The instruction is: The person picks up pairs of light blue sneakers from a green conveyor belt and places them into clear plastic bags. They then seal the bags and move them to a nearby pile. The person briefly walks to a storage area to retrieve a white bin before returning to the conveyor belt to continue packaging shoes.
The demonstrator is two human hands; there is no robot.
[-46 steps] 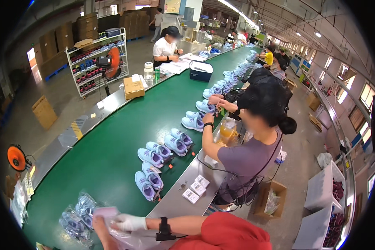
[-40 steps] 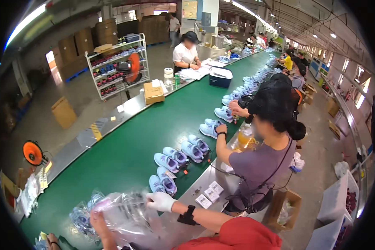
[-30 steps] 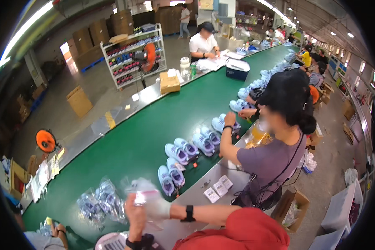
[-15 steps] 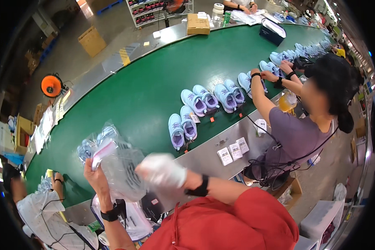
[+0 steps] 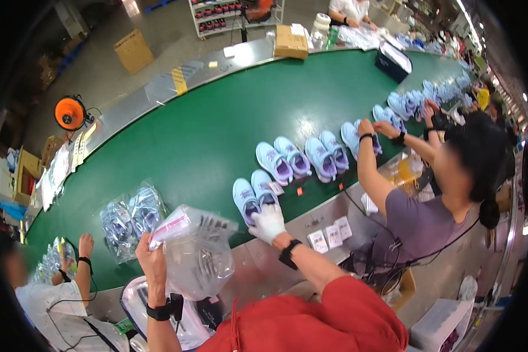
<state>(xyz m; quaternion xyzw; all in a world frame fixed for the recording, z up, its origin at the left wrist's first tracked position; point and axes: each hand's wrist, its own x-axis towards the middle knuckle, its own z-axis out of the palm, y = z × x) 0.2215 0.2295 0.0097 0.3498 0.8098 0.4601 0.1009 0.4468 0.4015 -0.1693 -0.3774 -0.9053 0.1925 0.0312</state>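
Note:
In my left hand, fingers closed on its top edge, hangs a clear plastic bag with dark print and a pink strip. My right hand, in a white glove, grips the heel openings of the nearest pair of light-blue sneakers with purple linings. The fingertips are partly hidden inside the shoes. A white tag lies against this pair. Left of the bag, two bagged sneakers lie on the green conveyor belt.
More sneaker pairs line the belt to the right, where a co-worker in a purple shirt handles one. Another co-worker in white works at the left. White tag stacks lie on the metal edge. An open box holds plastic bags below my left hand.
My right hand has moved from beside the bag to the nearest sneakers and taken hold there. The bag has shifted right with my left hand, uncovering the bagged sneakers.

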